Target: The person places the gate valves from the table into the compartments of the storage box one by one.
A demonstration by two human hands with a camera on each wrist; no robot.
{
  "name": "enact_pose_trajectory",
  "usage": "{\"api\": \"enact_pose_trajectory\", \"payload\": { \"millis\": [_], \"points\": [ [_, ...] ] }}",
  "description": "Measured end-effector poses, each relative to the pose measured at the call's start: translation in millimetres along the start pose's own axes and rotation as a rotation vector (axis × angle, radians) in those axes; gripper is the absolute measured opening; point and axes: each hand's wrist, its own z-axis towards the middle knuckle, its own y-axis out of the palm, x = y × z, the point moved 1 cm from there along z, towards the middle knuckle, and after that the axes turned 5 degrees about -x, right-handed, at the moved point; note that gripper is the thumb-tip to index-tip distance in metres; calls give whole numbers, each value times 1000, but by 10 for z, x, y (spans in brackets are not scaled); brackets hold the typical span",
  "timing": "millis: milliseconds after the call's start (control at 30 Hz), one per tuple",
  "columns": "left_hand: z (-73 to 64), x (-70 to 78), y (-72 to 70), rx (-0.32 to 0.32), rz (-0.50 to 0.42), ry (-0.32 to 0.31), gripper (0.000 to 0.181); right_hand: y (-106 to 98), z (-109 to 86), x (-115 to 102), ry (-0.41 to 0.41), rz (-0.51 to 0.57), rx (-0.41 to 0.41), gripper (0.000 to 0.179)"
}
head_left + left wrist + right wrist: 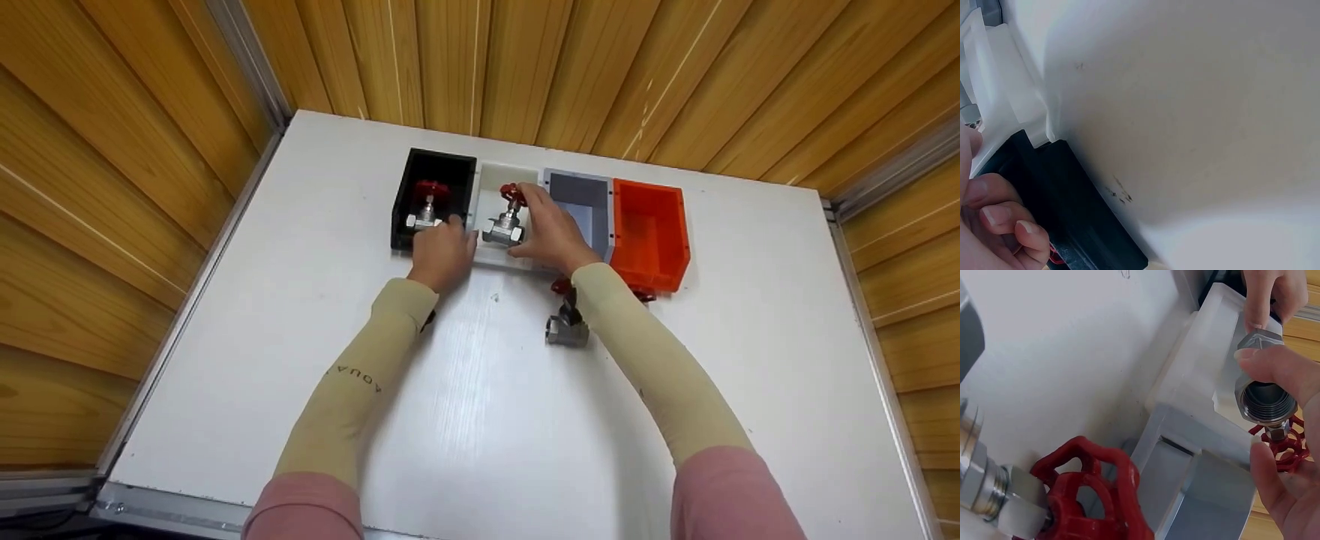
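My right hand [553, 229] holds a gate valve [503, 229] with a steel body and red handwheel, over the white bin [491, 176]. In the right wrist view the thumb presses on the steel body [1266, 402], its threaded opening facing the camera. My left hand [442, 253] is at the front of the black bin [405, 199], beside the white bin. In the left wrist view its fingers [999, 216] are loosely curled with nothing seen between them. A finger of it overlaps the held valve's far end in the right wrist view. Another red-wheeled valve [426, 217] stands inside the black bin.
A grey bin [577, 180] and an orange bin [679, 225] continue the row to the right. On the white table [465, 420], under my right forearm, lies a valve [568, 331]; a red handwheel [643, 296] peeks out beyond the sleeve. Wood-patterned walls [525, 75] surround the table.
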Motion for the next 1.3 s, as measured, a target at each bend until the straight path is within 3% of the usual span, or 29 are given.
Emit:
{"api": "enact_pose_trajectory", "payload": {
  "millis": [400,1300],
  "points": [
    [8,-4,9,8,3,-1,46,-31,56,-42,16,-52,-31,111],
    [11,-18,19,4,-19,12,44,-30,234,-73,-71,-234,-28,104]
  ]
}}
